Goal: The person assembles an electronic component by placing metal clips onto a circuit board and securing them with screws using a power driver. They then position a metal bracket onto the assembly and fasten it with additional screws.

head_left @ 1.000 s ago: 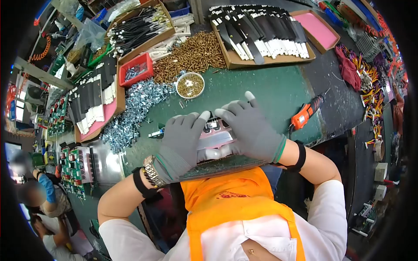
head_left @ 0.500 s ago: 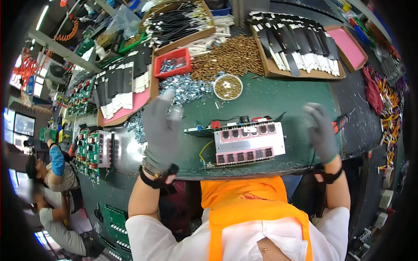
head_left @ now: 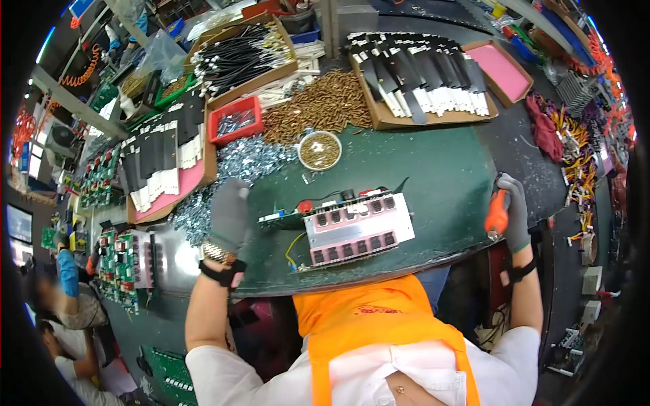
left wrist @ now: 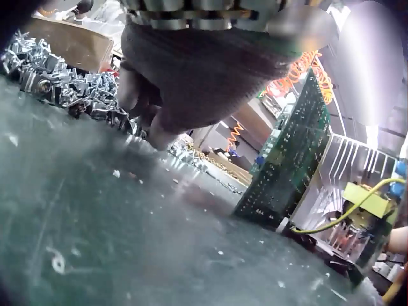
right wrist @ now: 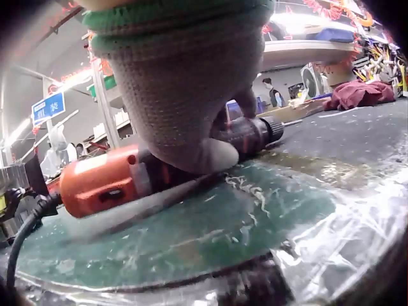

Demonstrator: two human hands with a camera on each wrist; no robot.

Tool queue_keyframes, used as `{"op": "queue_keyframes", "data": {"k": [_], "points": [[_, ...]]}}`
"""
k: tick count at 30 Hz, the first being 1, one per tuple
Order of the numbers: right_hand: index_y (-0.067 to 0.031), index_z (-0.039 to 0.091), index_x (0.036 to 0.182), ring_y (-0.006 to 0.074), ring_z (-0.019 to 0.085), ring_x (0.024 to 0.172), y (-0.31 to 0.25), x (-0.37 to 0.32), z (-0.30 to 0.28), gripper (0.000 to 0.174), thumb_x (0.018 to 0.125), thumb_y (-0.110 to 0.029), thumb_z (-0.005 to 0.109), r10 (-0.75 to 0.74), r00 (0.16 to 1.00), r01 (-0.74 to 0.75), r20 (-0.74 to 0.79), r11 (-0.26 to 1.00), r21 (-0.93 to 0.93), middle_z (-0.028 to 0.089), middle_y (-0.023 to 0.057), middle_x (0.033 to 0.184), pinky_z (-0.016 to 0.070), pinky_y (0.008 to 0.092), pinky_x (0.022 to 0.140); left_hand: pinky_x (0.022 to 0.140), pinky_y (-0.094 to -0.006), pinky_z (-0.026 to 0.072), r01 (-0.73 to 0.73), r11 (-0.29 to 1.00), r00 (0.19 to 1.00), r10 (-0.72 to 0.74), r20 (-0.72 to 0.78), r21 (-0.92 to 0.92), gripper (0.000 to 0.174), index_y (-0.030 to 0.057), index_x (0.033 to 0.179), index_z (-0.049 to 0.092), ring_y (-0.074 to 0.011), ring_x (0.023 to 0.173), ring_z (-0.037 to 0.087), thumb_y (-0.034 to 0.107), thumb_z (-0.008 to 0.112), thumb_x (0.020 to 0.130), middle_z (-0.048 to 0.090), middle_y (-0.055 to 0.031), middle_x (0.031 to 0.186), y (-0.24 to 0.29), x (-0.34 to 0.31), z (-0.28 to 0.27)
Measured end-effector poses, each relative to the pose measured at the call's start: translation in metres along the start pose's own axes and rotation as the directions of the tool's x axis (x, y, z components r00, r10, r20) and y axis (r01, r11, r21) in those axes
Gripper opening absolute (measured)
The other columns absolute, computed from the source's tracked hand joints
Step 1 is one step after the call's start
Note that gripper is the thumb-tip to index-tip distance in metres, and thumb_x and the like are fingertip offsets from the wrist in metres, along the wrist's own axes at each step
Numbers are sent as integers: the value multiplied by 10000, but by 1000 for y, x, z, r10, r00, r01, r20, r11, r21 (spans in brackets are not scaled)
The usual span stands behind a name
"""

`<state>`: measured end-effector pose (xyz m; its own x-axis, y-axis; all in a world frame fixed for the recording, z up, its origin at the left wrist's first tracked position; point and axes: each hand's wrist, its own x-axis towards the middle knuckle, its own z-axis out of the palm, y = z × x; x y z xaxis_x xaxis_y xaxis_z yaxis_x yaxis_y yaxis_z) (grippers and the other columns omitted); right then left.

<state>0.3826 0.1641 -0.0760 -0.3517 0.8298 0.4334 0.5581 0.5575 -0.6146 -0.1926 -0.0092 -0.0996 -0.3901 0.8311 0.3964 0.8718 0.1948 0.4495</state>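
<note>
Electric screwdriver (head_left: 496, 213) gripped, metal clips (head_left: 196, 206) reached.
R hand (head_left: 516, 211) fingers wrapped round it; L hand (head_left: 229, 215) fingers bent, pinch unclear; single clip to be taken.

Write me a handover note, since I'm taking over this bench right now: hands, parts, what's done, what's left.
Left hand: fingers in the pile of metal clips; whether it holds one is unclear.
Right hand: grips the orange screwdriver at the table edge.
Board assembly: flat on the green mat, untouched, pink pad on top.
Done: tool in hand.
Left: probably fit clips and screw them down.
</note>
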Motion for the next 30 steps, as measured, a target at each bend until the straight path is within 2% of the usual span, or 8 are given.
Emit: {"op": "queue_keyframes", "data": {"k": [2, 3, 6, 10, 13, 15, 22, 30], "points": [[-23, 574, 1130, 236, 494, 1235, -71, 7, 1, 408, 739, 82, 627, -81, 977, 111, -198, 983, 147, 536, 94, 1259, 367, 354, 1066, 610, -309, 447, 146, 945, 989, -136, 54, -292, 43, 83, 895, 620, -181, 670, 573, 114, 590, 899, 613, -58, 761, 34, 11, -25], [-19, 543, 1227, 244, 476, 1264, -76, 5, -9, 483, 762, 77, 626, -145, 982, 136, -125, 988, -78, 530, 100, 1278, 351, 377, 1082, 583, -270, 431, 288, 798, 957, -250, 145, -530, 73, 74, 929, 620, -124, 621, 548, 125, 568, 931, 601, -32, 723, 54, 15, -45], [22, 351, 1407, 301, 567, 1145, -121, 16, -22, 657, 856, -173, 653, 69, 976, 44, -208, 866, 498, 569, 116, 1192, 366, 457, 1073, 586, -212, 408, 392, 621, 909, -145, 392, -679, 114, 45, 1000, 620, -51, 622, 495, 114, 546, 947, 567, 9, 707, 117, 23, -77], [45, 212, 1466, 281, 591, 914, -174, 55, -3, 782, 844, -161, 639, 193, 945, 254, -264, 75, 964, 552, 128, 1121, 424, 515, 990, 717, -232, 473, 641, 302, 714, 103, 693, -705, 255, -23, 1142, 587, -91, 734, 554, 117, 533, 936, 592, -27, 844, 164, 11, -64], [62, 229, 1451, 191, 547, 789, -201, 72, 11, 736, 880, -172, 628, 197, 933, 311, -301, -18, 950, 537, 81, 1069, 477, 412, 817, 735, -259, 507, 687, 305, 638, 184, 748, -660, 306, -47, 1197, 564, -113, 753, 581, 91, 547, 925, 618, -66, 936, 178, 1, -49], [40, 233, 1458, 113, 514, 716, -212, 74, 21, 710, 924, -230, 614, -201, 948, 193, -245, -245, 950, 520, 35, 962, 449, 317, 635, 726, -273, 518, 754, 246, 577, 194, 793, -609, 308, -50, 1200, 561, -122, 757, 592, 78, 547, 919, 626, -81, 955, 178, -4, -41], [-8, 169, 1502, 65, 475, 435, -265, 78, 47, 828, 874, -117, 697, -251, 878, 372, -407, -176, 911, 513, -13, 650, 449, 235, 414, 695, -254, 533, 866, 49, 481, 193, 855, -498, 268, -44, 1162, 560, -120, 754, 616, 83, 546, 927, 658, -110, 949, 189, -13, -35], [-18, 132, 1509, 92, 523, 441, -260, 84, 55, 846, 880, -105, 690, -439, 805, 300, -399, -278, 912, 550, 13, 665, 485, 257, 428, 653, -300, 517, 862, 26, 495, 177, 851, -507, 281, -15, 1152, 510, -149, 731, 596, 91, 568, 898, 654, -147, 947, 187, -16, -34]]}}
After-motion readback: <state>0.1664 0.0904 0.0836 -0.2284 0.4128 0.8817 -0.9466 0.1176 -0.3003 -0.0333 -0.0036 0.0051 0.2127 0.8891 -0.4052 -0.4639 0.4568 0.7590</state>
